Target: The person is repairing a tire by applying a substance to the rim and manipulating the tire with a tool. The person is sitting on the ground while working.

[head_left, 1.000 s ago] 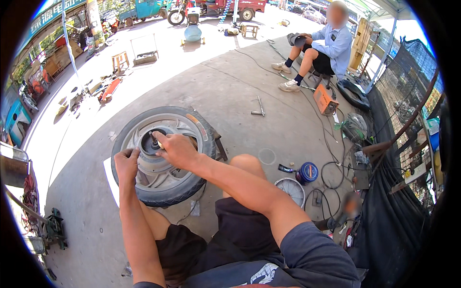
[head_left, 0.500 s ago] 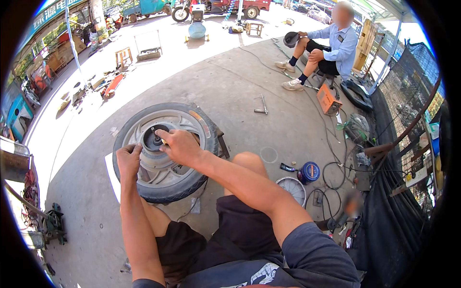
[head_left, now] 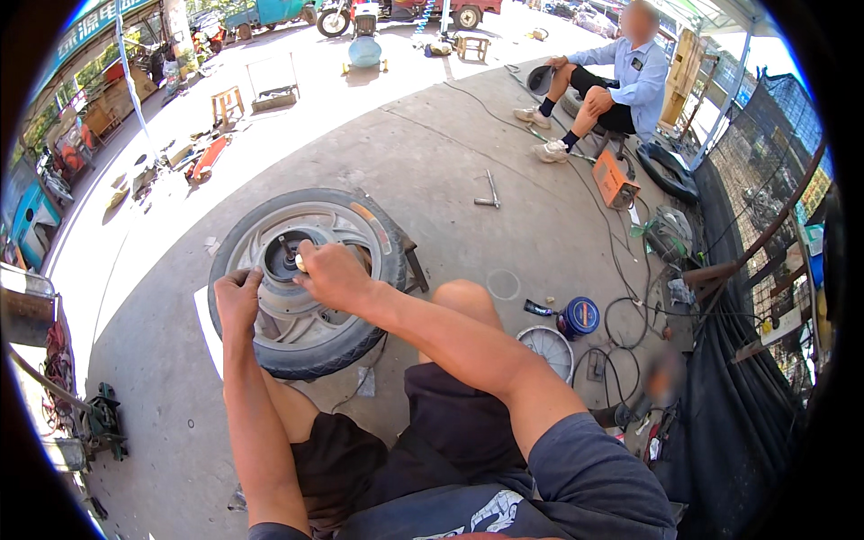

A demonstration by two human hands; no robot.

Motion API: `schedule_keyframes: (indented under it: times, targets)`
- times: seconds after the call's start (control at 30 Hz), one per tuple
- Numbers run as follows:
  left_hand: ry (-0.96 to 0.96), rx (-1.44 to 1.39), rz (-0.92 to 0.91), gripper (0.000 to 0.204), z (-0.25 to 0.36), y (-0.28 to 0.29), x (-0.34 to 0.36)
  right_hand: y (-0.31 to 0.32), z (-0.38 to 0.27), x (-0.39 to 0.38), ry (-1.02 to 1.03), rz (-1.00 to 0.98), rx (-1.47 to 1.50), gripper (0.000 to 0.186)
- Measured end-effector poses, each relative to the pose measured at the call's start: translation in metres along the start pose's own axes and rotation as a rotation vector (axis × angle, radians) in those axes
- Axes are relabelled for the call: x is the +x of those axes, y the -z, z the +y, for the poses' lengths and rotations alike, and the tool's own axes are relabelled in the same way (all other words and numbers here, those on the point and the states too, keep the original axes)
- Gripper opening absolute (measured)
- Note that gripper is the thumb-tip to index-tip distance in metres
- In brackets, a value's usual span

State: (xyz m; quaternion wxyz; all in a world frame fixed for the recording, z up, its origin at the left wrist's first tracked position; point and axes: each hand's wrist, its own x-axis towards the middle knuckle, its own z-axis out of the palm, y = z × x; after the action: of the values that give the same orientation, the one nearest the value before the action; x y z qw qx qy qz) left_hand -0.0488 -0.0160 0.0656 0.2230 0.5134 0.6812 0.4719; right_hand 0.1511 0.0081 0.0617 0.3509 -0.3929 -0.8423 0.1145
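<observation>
A motor wheel (head_left: 310,346) with a black tyre and grey spokes lies on its side, raised off the floor, in front of my knees. Its round hub (head_left: 273,264) is dark inside, and a short axle (head_left: 284,245) stands up from the middle. My right hand (head_left: 337,277) is closed over the hub's right side around something small; only a pale yellowish end shows by the thumb. At the hub's left rim, my left hand (head_left: 238,304) has its thumb and fingertips pinched together; whatever they hold is too small to make out.
On the floor lie a T-shaped wrench (head_left: 489,191), a blue tub (head_left: 578,317), a white basin (head_left: 545,351) and looping black cables (head_left: 621,335). At the back right, a seated person (head_left: 621,85) holds a dark cap beside an orange machine (head_left: 616,180). A wooden stool (head_left: 227,106) stands far left.
My right hand has shifted slightly off the hub's centre, leaving the axle more exposed. My left hand stays at the rim. The seated person's cap has tilted lower.
</observation>
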Motion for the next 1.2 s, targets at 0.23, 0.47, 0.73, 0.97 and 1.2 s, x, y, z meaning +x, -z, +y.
schedule_keyframes:
  times: [0.23,0.47,0.73,0.97,1.2]
  targets:
    - [-0.021,0.012,0.009,0.033,-0.004,0.0,0.001,-0.001,0.001,-0.001,0.19,0.112,0.009,0.033]
    - [-0.007,0.037,0.022,0.031,-0.001,-0.002,0.003,-0.001,0.008,0.005,-0.001,-0.048,0.009,0.031]
    - [0.038,0.035,0.007,0.032,0.002,-0.001,0.0,0.001,0.007,0.004,0.089,0.024,0.06,0.039]
    - [0.067,-0.013,-0.009,0.038,-0.005,0.004,0.002,0.002,0.007,0.01,0.022,-0.008,0.084,0.025]
    - [0.08,-0.02,-0.018,0.038,-0.001,0.002,0.001,0.001,0.006,0.009,0.065,0.036,0.062,0.041]
